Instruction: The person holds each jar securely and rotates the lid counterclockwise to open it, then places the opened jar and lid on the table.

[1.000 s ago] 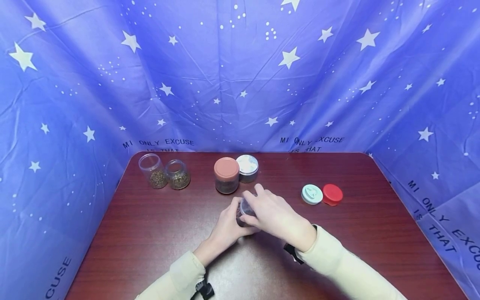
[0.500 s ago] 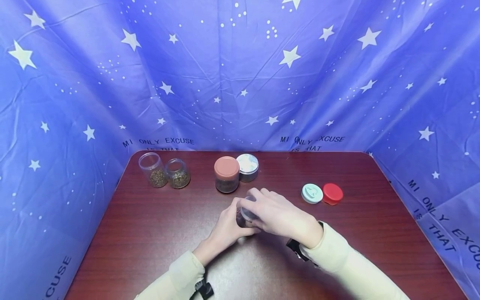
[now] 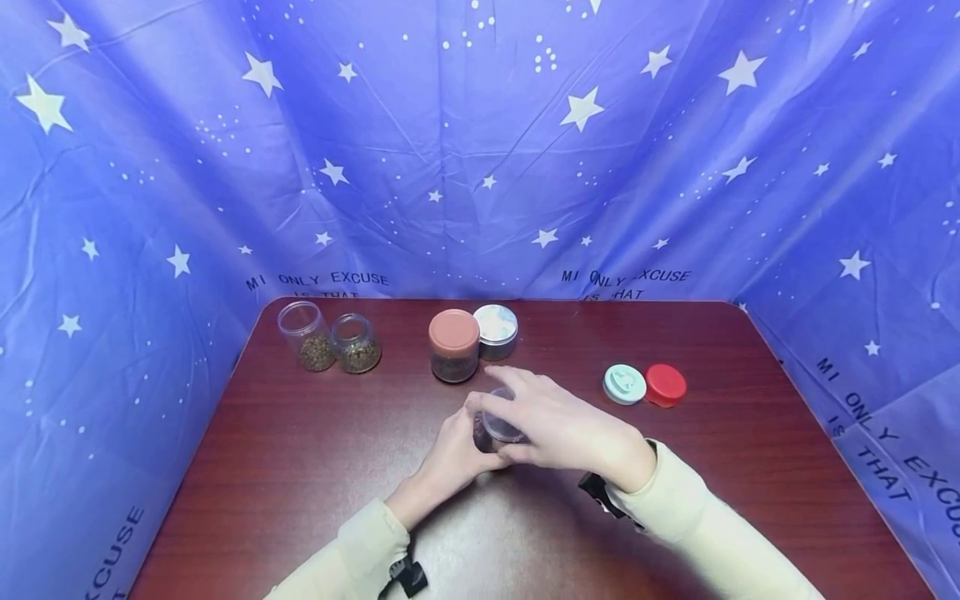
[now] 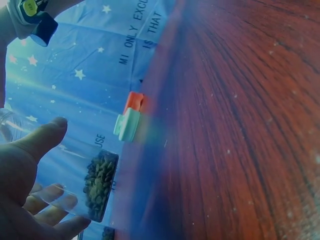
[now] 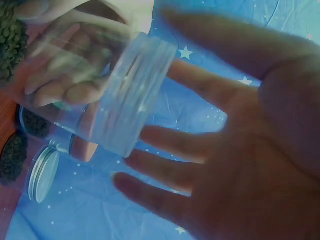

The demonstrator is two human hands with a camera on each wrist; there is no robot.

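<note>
My left hand (image 3: 448,446) holds a clear plastic jar (image 4: 100,185) with dark seed-like bits at its bottom, in the middle of the table. Its thumb and fingers wrap the jar's sides. A clear, ridged screw lid (image 5: 137,95) sits on top of the jar. Around that lid my right hand (image 3: 562,425) is spread, its fingers extended in the right wrist view. The right fingertips are right at the lid's edge, while the thumb stands apart from it. In the head view the right hand hides part of the jar.
Two uncovered jars, a tall one (image 3: 302,325) and a shorter one (image 3: 356,337), stand at the back left. A pink-lidded jar (image 3: 453,346) and a silver-lidded jar (image 3: 497,329) stand behind my hands. Mint (image 3: 625,385) and red (image 3: 665,385) lids lie to the right.
The right hand's fingers closed in round the lid, then spread apart again, and the hand shifted slightly right. My left hand keeps its hold on the jar.
</note>
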